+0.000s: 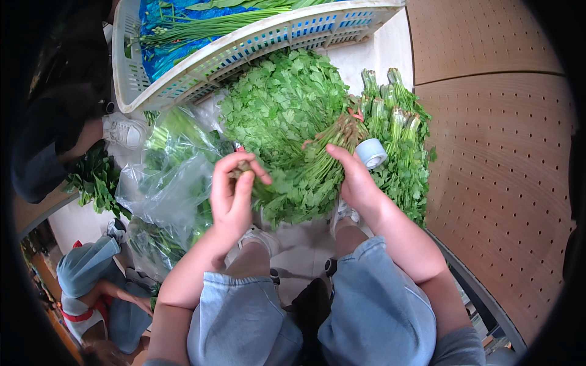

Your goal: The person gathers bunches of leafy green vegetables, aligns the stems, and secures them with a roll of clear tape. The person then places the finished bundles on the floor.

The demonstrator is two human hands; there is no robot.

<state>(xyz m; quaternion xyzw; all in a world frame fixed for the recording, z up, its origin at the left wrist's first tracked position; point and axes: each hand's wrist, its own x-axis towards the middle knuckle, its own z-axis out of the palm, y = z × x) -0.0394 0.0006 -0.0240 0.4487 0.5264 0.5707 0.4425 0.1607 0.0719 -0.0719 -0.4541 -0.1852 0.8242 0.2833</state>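
My right hand [358, 176] is closed around the stems of a coriander bunch [332, 142], whose brownish root ends point away from me. Against the back of that hand is a roll of pale tape [371, 154]; whether it hangs on a finger or lies behind cannot be made out. To the left, my left hand [236, 187] pinches a few coriander stems [241, 169] between thumb and fingers. Beyond both hands spreads a large heap of loose coriander [284, 96]. Bundles with bound stem ends [389, 114] lie at its right.
A white plastic crate [256, 43] with blue lining and long green stalks stands at the far side. Clear plastic bags of greens [169, 169] lie left. Perforated wooden panels [494, 160] rise on the right. Two other people [91, 274] are at the left.
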